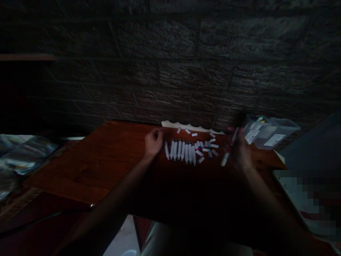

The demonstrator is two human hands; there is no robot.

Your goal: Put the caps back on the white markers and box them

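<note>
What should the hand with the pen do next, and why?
Probably lay the white marker pen in the right hand at the right end of the row of white marker pens on the reddish-brown wooden table: the others lie side by side, and the left hand sits at its left end.

You'll find nothing legible here — the picture is dark and blurred. Two clear plastic boxes [266, 133] at the counter's [106, 156] far right each carry a white label [252, 136], but the print is too small to read. The white markers [183, 151] show no readable marking.
</note>
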